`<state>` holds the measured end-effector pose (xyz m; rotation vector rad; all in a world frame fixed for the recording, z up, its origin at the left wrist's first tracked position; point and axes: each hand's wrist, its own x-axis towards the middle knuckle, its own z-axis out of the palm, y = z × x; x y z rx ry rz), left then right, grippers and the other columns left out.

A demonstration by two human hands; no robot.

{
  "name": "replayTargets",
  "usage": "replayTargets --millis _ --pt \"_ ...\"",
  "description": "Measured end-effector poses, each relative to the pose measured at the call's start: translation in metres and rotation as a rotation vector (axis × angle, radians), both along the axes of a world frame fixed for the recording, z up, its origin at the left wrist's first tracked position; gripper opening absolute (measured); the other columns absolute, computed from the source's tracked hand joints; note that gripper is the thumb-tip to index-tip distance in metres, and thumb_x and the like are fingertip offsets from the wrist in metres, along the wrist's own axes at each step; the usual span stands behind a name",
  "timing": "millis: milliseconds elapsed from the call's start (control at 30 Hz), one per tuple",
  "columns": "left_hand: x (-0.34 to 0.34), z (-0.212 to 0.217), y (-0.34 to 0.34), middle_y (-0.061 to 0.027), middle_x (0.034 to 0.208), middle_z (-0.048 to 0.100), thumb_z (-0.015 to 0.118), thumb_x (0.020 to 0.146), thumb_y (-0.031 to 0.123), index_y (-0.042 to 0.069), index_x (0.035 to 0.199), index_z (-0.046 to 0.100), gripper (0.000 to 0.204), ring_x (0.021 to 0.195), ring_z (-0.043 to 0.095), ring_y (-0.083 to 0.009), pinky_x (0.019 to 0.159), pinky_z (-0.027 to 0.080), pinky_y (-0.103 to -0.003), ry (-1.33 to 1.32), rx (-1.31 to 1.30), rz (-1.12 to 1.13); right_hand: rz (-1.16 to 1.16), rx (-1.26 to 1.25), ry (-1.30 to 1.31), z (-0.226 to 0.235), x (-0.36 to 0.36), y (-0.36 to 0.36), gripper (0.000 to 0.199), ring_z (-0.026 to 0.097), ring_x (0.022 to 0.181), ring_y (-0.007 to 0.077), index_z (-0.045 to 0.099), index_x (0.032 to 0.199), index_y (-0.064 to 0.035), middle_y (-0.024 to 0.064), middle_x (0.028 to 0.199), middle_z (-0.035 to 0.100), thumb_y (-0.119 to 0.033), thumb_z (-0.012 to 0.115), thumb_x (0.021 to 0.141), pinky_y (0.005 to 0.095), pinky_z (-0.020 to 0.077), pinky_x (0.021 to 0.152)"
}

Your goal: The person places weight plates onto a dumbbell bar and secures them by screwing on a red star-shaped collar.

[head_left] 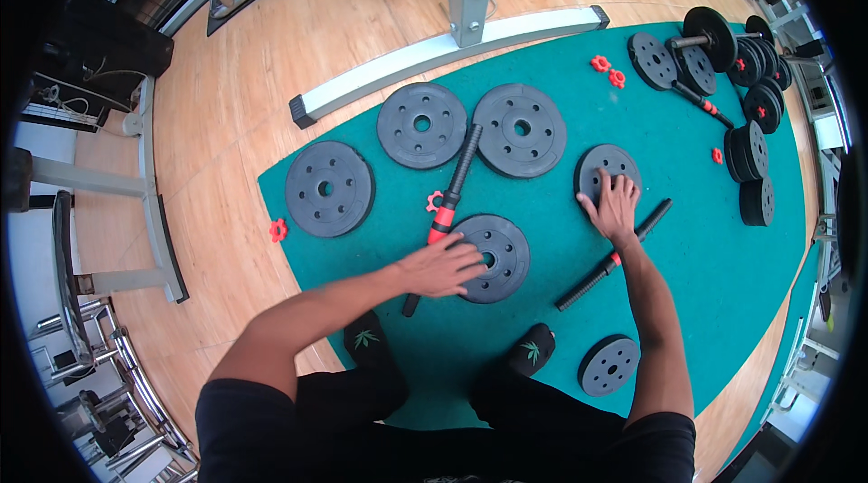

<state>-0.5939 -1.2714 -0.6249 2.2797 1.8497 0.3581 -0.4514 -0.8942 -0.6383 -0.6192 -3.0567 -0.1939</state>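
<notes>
My left hand (pixel 443 267) reaches across a dumbbell bar with a red middle (pixel 440 225), its fingers stretched over the left part of a dark grey weight plate (pixel 508 271). The bar slants up between two larger plates, a left one (pixel 402 126) and a right one (pixel 542 135). My right hand (pixel 617 205) grips a smaller weight plate (pixel 619 158), with bent fingers near its centre hole and the thumb at its near-left rim. Beside my right forearm lies a second dumbbell bar (pixel 586 289), partly hidden by it.
Everything lies on a green mat (pixel 705 275). More plates sit at the far left (pixel 330 189) and near right (pixel 608 365). Red star collars (pixel 278 230) are scattered about. Stacked plates (pixel 747 150) and a loaded dumbbell (pixel 710 38) stand far right. A grey steel frame (pixel 389 72) borders the mat.
</notes>
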Motion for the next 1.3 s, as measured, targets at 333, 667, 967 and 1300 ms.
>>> replayTargets --millis 333,667,967,1300 --pt "-0.094 0.022 -0.109 -0.0139 0.125 0.05 0.068 0.083 0.044 0.0 0.126 0.05 0.064 0.118 0.044 -0.0332 0.099 0.036 -0.048 0.049 -0.228 1.209 0.869 -0.239 -0.005 0.018 -0.091 -0.106 0.052 0.042 0.125 0.0309 0.048 0.132 -0.0121 0.0141 0.126 0.047 -0.038 0.061 0.09 0.0552 0.0273 0.106" --pt "-0.088 0.014 -0.131 -0.0242 0.137 0.043 0.077 0.071 0.058 0.017 0.153 0.019 0.109 0.131 0.037 -0.0402 0.11 0.027 -0.056 0.188 -0.354 1.045 0.993 -0.31 -0.006 0.023 -0.123 -0.164 0.055 0.039 0.133 0.0285 0.052 0.132 -0.015 0.0107 0.132 0.046 -0.042 0.066 0.086 0.0593 0.0263 0.109" --pt "-0.114 0.026 -0.105 -0.024 0.123 0.051 0.083 0.062 0.047 0.029 0.148 0.028 0.104 0.125 0.041 -0.0407 0.11 0.025 -0.068 -0.039 -0.552 1.147 1.209 -0.294 -0.223 0.009 -0.124 -0.219 0.057 0.044 0.124 0.028 0.062 0.11 -0.0094 0.0072 0.107 0.056 -0.059 0.062 0.08 0.0653 0.0211 0.113" --pt "-0.125 0.08 -0.125 -0.0145 0.111 0.062 0.065 0.086 0.04 0.018 0.147 0.03 0.074 0.091 0.063 -0.0253 0.086 0.051 -0.04 -1.139 -0.027 1.256 0.78 -0.423 -0.12 0.026 -0.125 -0.146 0.048 0.065 0.078 0.0328 0.056 0.103 -0.0068 0.0123 0.099 0.058 -0.054 0.05 0.094 0.0469 0.0537 0.066"
